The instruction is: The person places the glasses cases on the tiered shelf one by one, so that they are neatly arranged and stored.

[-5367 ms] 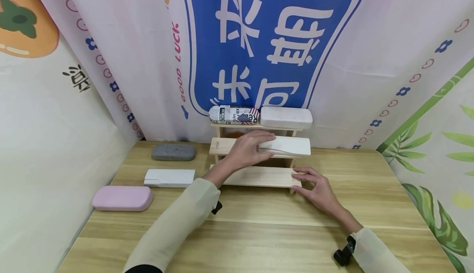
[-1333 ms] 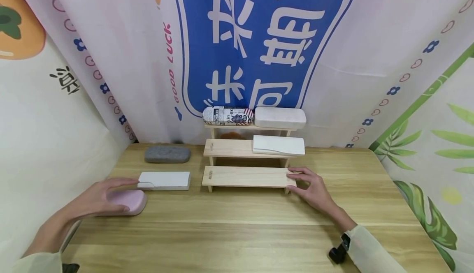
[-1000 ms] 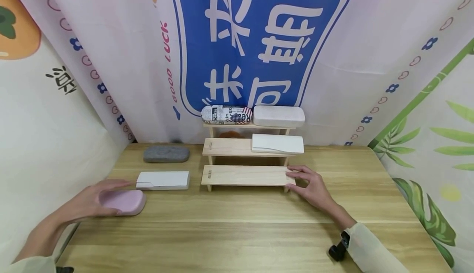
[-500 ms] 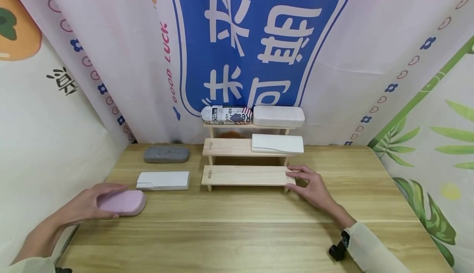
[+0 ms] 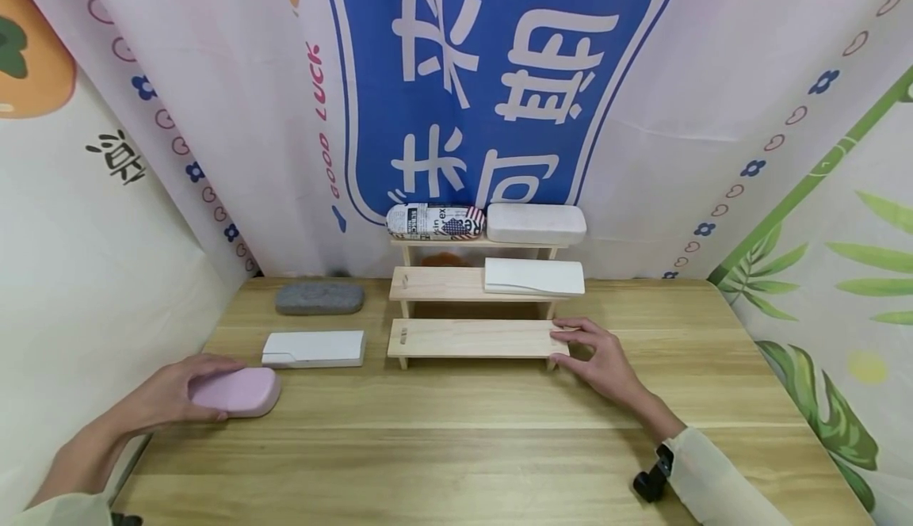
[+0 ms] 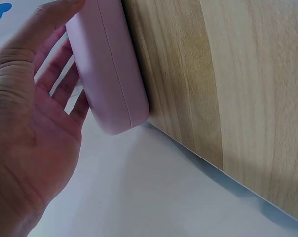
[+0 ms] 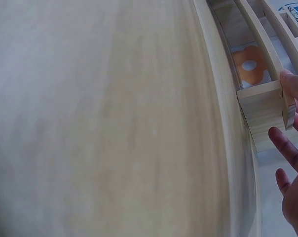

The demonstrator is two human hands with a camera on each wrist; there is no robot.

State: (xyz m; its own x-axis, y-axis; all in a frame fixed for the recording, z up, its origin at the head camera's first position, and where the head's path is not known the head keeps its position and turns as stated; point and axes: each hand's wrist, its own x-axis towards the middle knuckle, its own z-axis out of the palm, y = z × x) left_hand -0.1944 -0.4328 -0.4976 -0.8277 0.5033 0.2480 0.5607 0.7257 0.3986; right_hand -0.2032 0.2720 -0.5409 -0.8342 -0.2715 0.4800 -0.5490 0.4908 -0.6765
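Note:
At the table's left edge my left hand [image 5: 171,391] grips the near-left end of a pink glasses case [image 5: 238,390], thumb on the near side and fingers on the far side. In the left wrist view the case [image 6: 107,74] lies along the wood, its seam showing. My right hand [image 5: 599,356] pinches the right end of the lowest tier of a three-tier wooden display rack [image 5: 471,338]. A white glasses case [image 5: 535,276] lies on the middle tier's right half. The top tier bears a newsprint-patterned case [image 5: 437,222] and a pale whitish case [image 5: 536,224].
On the table's left side lie a grey felt-like glasses case [image 5: 319,298] and a white flap case [image 5: 314,348], just beyond the pink one. A printed curtain [image 5: 285,193] hangs behind the rack. The wooden table [image 5: 456,463] ends close to my left hand.
My left hand has left the white case on the middle tier and moved left to the pink case, its fingers closing around it. The right hand stays at the rack's end.

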